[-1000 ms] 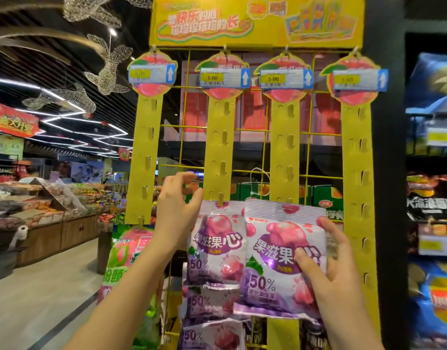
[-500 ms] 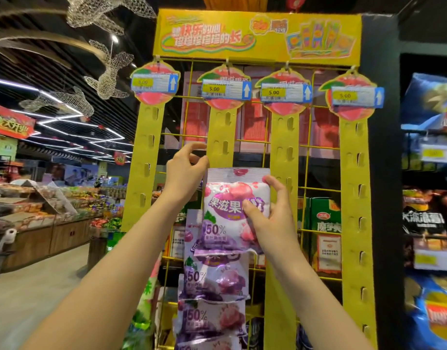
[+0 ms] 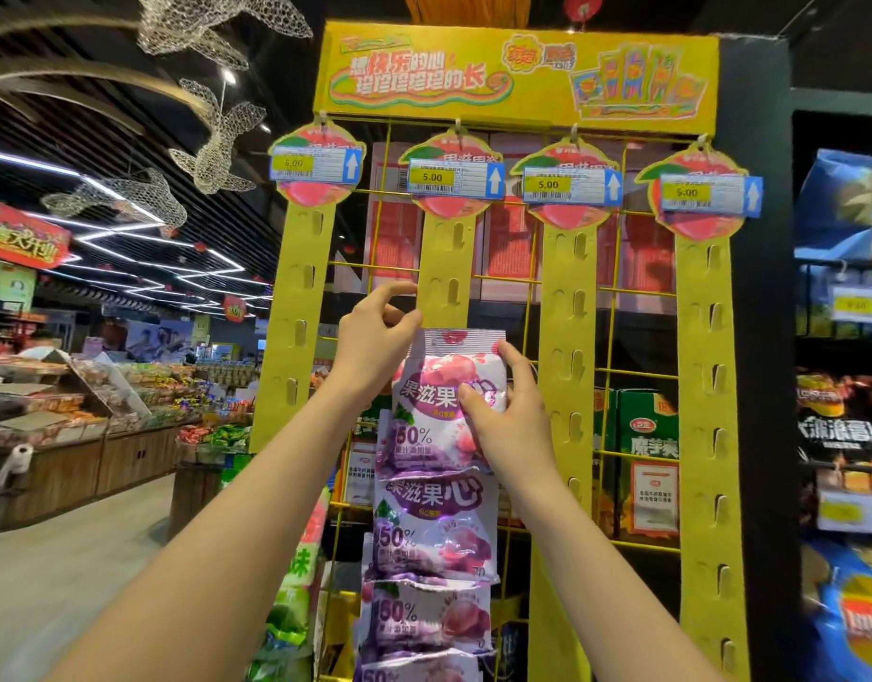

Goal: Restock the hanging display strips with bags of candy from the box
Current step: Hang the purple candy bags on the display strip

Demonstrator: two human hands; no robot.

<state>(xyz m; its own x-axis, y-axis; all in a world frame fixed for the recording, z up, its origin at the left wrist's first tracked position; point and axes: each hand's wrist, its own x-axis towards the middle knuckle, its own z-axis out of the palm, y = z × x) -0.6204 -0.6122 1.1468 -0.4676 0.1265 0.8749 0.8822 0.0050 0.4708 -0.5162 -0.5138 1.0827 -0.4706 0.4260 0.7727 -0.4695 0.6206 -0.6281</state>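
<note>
glossy candy bag [image 3: 443,386], right hand [image 3: 505,411] gripping

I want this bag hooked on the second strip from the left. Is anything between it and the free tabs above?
Nothing visible. The top bag, held by the right hand, sits just under the strip's bare tabs. The left hand pinches at the bag's top left corner, beside the strip, not across it.
</note>
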